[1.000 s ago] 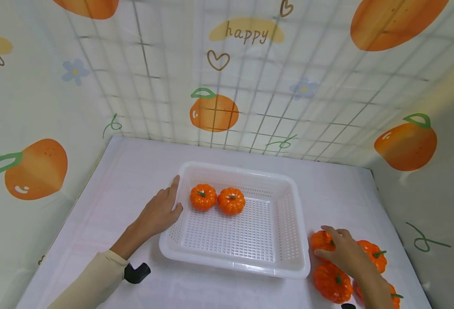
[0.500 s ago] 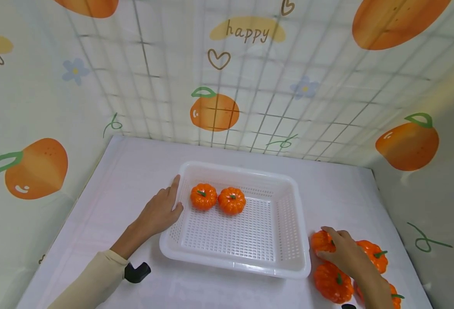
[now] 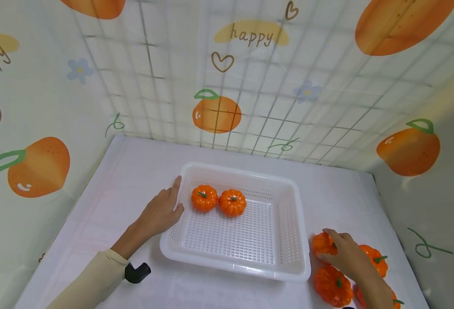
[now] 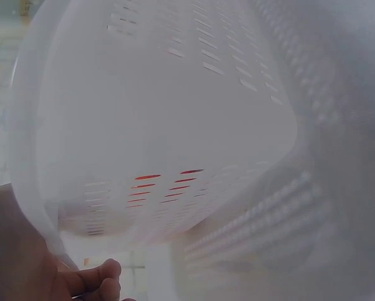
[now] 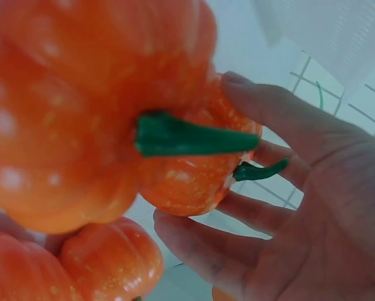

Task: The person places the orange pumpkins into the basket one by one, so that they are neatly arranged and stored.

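Note:
A white perforated plastic basket [image 3: 234, 269] sits mid-table with two small orange toy pumpkins [image 3: 204, 198] side by side near its back left. My left hand [image 3: 159, 212] grips the basket's left rim, thumb over the edge and index finger along it; in the left wrist view the fingers [image 4: 100, 279] show below the rim. Right of the basket, my right hand [image 3: 346, 253] holds another toy pumpkin [image 3: 322, 243], its thumb and fingers around the sides. In the right wrist view a nearer pumpkin [image 5: 62, 113] partly covers the held pumpkin [image 5: 194, 185], whose green stem points towards the palm.
Beside the right hand lie more pumpkins: one in front [image 3: 333, 285], one to the right [image 3: 379, 262], and one partly behind the forearm [image 3: 397, 302]. Fabric walls [image 3: 246, 86] with printed oranges enclose the white table [image 3: 141, 159]. A black device [image 3: 137, 273] is at the left wrist.
The head view has shifted slightly. Both hands keep nearly the same places, the left at the basket rim and the right around the pumpkin.

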{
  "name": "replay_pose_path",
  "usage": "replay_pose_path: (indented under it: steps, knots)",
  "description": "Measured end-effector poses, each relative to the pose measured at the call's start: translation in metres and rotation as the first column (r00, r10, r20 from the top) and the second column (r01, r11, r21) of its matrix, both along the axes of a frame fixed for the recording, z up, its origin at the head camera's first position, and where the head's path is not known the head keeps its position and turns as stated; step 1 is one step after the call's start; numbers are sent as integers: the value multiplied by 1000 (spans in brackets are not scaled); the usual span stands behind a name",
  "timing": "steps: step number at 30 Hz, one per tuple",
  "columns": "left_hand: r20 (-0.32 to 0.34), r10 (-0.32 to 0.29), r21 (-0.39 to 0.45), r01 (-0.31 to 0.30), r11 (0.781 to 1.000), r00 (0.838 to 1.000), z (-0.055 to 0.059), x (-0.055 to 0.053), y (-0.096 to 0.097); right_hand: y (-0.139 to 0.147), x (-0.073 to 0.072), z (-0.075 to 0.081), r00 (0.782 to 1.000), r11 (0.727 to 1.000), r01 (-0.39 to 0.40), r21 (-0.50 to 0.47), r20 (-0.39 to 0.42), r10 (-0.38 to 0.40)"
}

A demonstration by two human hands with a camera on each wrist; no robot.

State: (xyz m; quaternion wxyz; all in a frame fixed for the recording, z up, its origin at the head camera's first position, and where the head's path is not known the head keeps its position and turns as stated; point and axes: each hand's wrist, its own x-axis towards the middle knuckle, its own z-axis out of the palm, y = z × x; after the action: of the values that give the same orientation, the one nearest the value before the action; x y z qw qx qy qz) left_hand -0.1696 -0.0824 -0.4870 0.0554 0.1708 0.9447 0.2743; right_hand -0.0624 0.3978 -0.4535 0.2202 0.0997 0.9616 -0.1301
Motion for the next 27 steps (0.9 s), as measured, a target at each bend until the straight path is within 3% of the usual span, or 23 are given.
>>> replay_pose_path:
  steps: [17,27]
  knots:
    - [-10,-6,9,6,1000,1000,0,1,0,1,-1,19,998,998,58,-3,-6,-58]
    - [-12,-5,-10,5,1000,1000,2,2,0,-4,-7,33,996,995,87,50,-30,-86]
